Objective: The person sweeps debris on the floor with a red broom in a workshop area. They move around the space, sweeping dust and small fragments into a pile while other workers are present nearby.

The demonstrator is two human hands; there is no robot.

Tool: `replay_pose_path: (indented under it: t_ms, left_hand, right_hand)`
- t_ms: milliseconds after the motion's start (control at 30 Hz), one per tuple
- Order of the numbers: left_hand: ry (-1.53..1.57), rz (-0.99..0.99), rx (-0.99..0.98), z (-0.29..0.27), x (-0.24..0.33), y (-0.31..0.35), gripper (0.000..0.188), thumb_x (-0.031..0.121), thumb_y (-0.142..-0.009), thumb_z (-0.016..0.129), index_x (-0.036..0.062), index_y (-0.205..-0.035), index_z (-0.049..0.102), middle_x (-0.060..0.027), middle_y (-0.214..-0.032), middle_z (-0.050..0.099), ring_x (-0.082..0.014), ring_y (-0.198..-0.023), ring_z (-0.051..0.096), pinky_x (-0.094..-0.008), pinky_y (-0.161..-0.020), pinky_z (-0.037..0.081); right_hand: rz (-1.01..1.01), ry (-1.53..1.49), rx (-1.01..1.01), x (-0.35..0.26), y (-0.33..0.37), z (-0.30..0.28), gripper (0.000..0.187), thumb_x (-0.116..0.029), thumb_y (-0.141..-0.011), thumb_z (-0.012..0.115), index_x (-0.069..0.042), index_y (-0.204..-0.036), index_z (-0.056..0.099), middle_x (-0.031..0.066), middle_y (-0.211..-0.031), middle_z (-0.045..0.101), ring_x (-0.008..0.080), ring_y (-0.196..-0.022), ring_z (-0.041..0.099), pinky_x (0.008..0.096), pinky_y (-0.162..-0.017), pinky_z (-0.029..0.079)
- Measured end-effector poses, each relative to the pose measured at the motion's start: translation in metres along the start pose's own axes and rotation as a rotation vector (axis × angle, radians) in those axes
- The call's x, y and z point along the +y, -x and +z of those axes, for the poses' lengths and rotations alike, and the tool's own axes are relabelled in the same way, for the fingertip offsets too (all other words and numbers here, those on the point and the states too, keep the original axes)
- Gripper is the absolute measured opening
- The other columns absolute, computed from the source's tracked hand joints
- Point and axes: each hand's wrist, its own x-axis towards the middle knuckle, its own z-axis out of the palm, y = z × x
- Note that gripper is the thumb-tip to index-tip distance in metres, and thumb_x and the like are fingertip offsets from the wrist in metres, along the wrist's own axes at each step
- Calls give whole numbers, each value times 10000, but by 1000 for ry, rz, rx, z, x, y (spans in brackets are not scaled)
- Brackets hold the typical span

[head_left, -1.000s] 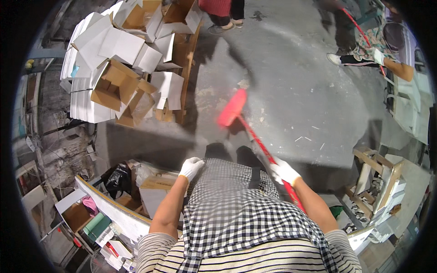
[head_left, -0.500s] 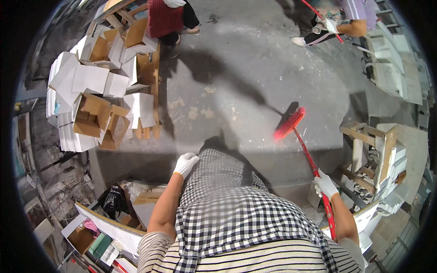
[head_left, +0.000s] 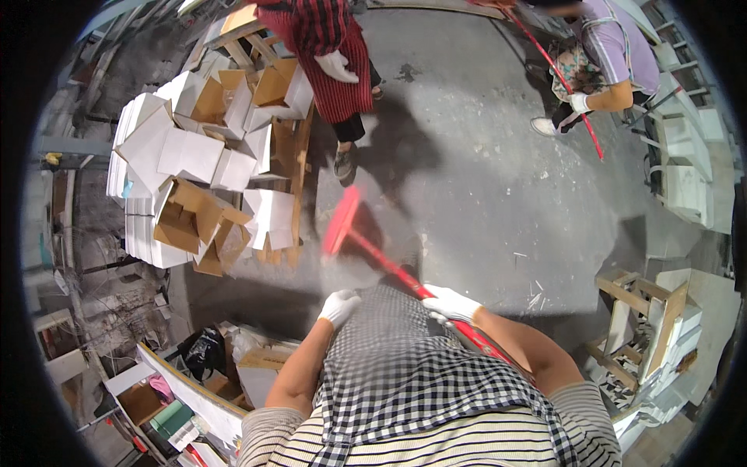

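Left: white cardboard boxes [head_left: 196, 152], several open, are piled on a wooden pallet [head_left: 302, 175]. Centre: the gloved left hand [head_left: 340, 309] lies beside the checked apron [head_left: 436, 373], fingers curled; whether it holds anything cannot be told. The red broom [head_left: 398, 272] slants from its blurred head, near a co-worker's shoe [head_left: 345, 166], to the gloved right hand [head_left: 453, 303], closed around the handle. Right: another person grips a second broom [head_left: 590, 133].

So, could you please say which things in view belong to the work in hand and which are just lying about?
Work in hand:
red long-handled broom
white-gloved right hand gripping it
grey floor

Lying about:
open white-and-brown cardboard boxes
black plastic bag
green roll
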Motion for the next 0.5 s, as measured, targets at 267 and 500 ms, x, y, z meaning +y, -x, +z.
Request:
replay_pose_path:
  t_ms: [267,500]
  left_hand:
    - [171,-214,110,-25,8,-4,355,261,-884,665,-14,-1108,683,-85,-944,705,-165,-838,634,-316,-743,506]
    - [127,-67,60,5,-20,-32,236,225,-876,668,14,-978,694,-15,-742,622,-106,-636,544,-275,-557,442]
  right_hand:
    - [55,-21,10,10,-85,-61,544,-220,-968,506,-137,-1483,349,46,-644,547,137,-398,452,304,-367,399]
    - [184,-282,485,8,111,-178,392,-129,-938,492,-121,-1329,455,0,-604,456,106,-385,434,277,-325,377]
